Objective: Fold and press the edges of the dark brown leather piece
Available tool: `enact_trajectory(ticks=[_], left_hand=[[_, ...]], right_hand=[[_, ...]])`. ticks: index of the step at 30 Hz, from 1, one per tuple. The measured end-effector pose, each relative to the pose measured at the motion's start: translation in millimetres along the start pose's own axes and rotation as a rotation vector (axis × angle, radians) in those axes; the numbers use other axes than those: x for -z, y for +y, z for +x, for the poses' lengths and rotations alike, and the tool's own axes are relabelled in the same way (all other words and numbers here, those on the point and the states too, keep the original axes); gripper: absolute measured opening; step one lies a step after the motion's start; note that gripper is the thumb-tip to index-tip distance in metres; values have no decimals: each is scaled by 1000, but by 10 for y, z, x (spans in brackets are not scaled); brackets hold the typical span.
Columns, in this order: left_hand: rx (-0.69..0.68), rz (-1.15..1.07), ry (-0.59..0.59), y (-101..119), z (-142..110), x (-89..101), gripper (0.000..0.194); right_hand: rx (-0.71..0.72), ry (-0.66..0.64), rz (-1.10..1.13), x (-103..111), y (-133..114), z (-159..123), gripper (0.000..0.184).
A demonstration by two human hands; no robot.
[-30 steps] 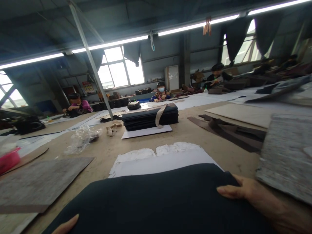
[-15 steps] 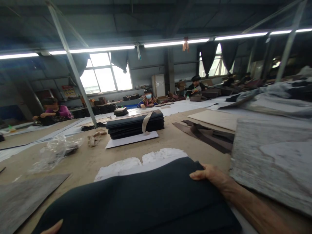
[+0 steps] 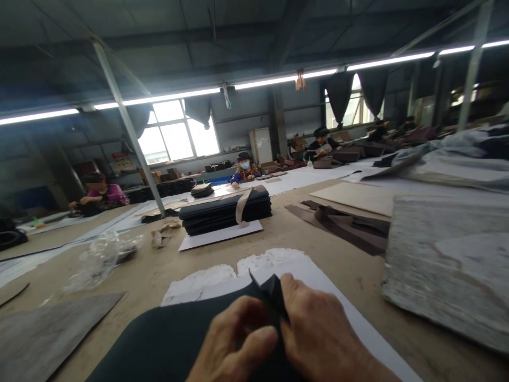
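A stack of dark green-black fabric sheets (image 3: 167, 334) lies close in front of me, its corner lifted and the layers parted at the tip. My right hand (image 3: 318, 329) grips that corner, thumb on the near side. Beside it, my left hand (image 3: 234, 339) has its fingers curled against the parted edge of the sheets; its fingertips are partly hidden. Under the fabric is a white board (image 3: 358, 323) with torn, ragged white paper (image 3: 274, 260) along its far edge.
Farther off, a dark fabric stack (image 3: 226, 212) with a beige strip stands on a white board. Brown strips (image 3: 342, 225) and a grey slab (image 3: 445, 270) lie right; clear plastic (image 3: 99, 260) and a grey sheet (image 3: 55, 334) left. A metal post (image 3: 127, 127) rises left. Several people sit beyond.
My left hand has come from the lower left to the stack's right corner, next to my right hand. The corner is now bent up and its layers are parted. The view has tilted slightly.
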State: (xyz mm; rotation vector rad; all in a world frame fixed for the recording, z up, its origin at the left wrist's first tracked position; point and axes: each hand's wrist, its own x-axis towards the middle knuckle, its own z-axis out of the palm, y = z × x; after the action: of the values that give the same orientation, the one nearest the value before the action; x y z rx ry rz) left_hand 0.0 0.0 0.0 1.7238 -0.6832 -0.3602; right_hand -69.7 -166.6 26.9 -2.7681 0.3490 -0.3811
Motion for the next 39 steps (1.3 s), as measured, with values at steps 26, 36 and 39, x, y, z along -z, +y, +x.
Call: enact_trajectory(ticks=[26,36,39], left_hand=[[58,-530,-80,-275,274,-504,42],[89,-527,-43,-350,354,-518,42],[89,-556,-39,-358,353,-527,42]], right_hand=[[87,72,913,-558,494,-114,42],[45,35,877,-464,457,-116,37],[21,40,865,-458,463,-115,34]])
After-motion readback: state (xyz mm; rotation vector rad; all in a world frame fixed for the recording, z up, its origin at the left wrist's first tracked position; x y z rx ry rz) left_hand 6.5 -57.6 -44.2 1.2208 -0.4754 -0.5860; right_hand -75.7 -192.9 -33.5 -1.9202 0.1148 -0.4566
